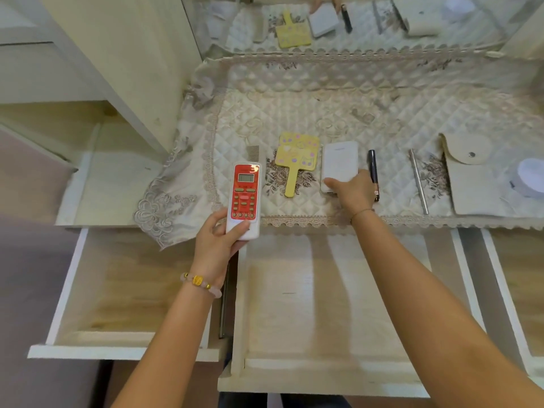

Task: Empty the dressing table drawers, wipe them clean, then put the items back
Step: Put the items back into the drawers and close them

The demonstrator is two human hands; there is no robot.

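Observation:
My left hand (219, 240) grips a white remote with a red face (243, 198), held upright above the table's front edge. My right hand (351, 191) pinches the near end of a white power bank (340, 163) that lies on the quilted table cover (323, 113). Between them lie a yellow hand mirror (295, 160) and a small comb (253, 153). Below, the left drawer (67, 290), the middle drawer (323, 375) and part of a right drawer (506, 295) stand pulled out, with bare wooden bottoms.
Right of the power bank lie a black pen (373, 172), a metal stick (418, 181), a beige snap pouch (477, 178) and a white round jar (531, 176). A mirror at the back reflects the items. A cream cabinet side (126, 69) rises at left.

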